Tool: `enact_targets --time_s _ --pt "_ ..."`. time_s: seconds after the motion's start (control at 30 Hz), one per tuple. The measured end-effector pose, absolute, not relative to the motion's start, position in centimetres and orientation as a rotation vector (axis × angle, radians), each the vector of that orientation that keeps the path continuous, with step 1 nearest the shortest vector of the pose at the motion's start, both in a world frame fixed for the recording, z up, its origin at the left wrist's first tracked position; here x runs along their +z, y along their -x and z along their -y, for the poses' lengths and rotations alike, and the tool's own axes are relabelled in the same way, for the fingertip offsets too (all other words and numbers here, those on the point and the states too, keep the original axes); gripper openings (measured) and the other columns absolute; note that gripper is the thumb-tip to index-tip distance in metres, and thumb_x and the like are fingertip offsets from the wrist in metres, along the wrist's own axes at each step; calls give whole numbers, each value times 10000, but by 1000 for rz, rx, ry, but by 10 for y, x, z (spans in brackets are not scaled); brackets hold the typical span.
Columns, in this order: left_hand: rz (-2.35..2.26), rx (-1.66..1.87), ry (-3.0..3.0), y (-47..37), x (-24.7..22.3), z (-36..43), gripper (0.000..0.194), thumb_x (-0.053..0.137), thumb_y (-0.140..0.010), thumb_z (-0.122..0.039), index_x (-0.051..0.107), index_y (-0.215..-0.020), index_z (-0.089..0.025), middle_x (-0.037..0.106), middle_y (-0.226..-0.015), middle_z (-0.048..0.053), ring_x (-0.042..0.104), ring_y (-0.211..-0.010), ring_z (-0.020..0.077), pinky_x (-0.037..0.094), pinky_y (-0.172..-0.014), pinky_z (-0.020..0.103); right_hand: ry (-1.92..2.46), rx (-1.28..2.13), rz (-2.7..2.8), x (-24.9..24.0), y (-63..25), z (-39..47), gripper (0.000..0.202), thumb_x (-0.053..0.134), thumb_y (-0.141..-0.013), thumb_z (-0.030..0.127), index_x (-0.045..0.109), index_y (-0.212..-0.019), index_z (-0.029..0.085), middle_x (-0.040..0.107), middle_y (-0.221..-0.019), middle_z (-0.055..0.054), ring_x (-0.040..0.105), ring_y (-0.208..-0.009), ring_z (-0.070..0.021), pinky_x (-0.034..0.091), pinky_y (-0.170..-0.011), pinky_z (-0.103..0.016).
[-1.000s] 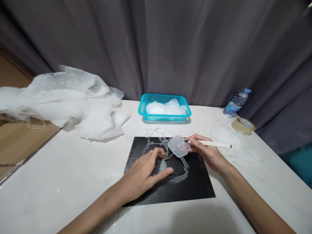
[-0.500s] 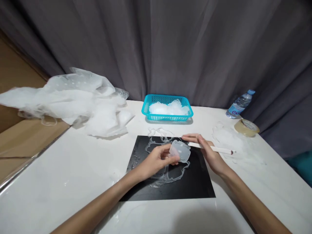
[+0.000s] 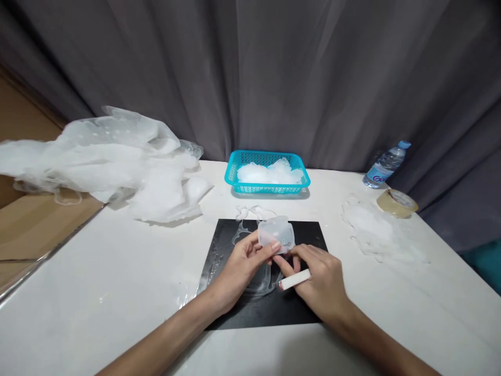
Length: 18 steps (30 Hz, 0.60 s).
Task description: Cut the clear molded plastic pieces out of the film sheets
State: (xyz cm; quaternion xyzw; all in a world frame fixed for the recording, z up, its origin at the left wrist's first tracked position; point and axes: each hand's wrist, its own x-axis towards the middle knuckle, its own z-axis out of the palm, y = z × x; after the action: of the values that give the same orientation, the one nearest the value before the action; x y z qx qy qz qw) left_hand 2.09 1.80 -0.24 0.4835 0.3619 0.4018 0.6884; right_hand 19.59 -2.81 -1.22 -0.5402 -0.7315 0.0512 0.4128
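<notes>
My left hand (image 3: pixel 247 259) is closed on a small translucent silicone piece (image 3: pixel 276 233) with rounded corners, its thumb on the near face. My right hand (image 3: pixel 324 278) is curled round a white pen-shaped tool (image 3: pixel 294 280), whose near end shows a reddish mark. The right fingertips are at the lower right edge of the silicone piece; the far end of the tool is hidden by the hand. Beneath both hands lies a black mat (image 3: pixel 270 318), with clear cut-out silicone scraps (image 3: pixel 263 279) on it.
Behind the mat stands a turquoise basket (image 3: pixel 230 180) holding translucent pieces. A large heap of translucent sheets (image 3: pixel 129 167) lies at the left, beside a cardboard box (image 3: pixel 43 224). A water bottle (image 3: pixel 385 166), a tape roll (image 3: pixel 396 202) and thin clear scraps (image 3: pixel 376 232) are at the right.
My right hand has turned over and come down nearer me, its fingers now curled at the piece's edge. The tool has swung round with it. My left hand has moved slightly left with the piece.
</notes>
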Motion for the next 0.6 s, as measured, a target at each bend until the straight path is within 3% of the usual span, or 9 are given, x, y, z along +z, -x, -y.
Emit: enact_targets --time_s 0.13,0.3,0.43,0.6 --pt "-788 915 -1023 -20 -7 -19 291 811 -903 -416 724 -1038 -173 721 -995 51 629 -863 167 500 -798 257 1403 530 1603 -15 -192 28 301 670 -1002 456 728 -841 209 591 -590 27 509 -507 -127 381 -523 -261" --pt "-823 906 -1109 -17 -15 -24 287 796 -920 -419 714 -1059 -182 721 -990 39 646 -868 169 530 -829 266 1367 879 1309 -15 -189 25 326 732 -926 512 730 -869 191 540 -625 41 441 -546 -113 355 -524 -247" --pt "-852 911 -1158 -17 -15 -26 287 787 -920 -419 715 -1060 -180 731 -999 44 659 -869 179 548 -826 282 1324 1046 1267 -16 -191 22 374 720 -918 555 693 -871 185 534 -656 38 453 -574 -116 374 -545 -243" --pt "-829 879 -1296 -13 -11 -31 284 781 -910 -432 684 -1001 -180 730 -895 29 685 -815 195 559 -816 313 1320 1030 1445 -18 -196 20 349 624 -993 529 645 -869 204 637 -740 7 547 -653 -136 444 -620 -240"
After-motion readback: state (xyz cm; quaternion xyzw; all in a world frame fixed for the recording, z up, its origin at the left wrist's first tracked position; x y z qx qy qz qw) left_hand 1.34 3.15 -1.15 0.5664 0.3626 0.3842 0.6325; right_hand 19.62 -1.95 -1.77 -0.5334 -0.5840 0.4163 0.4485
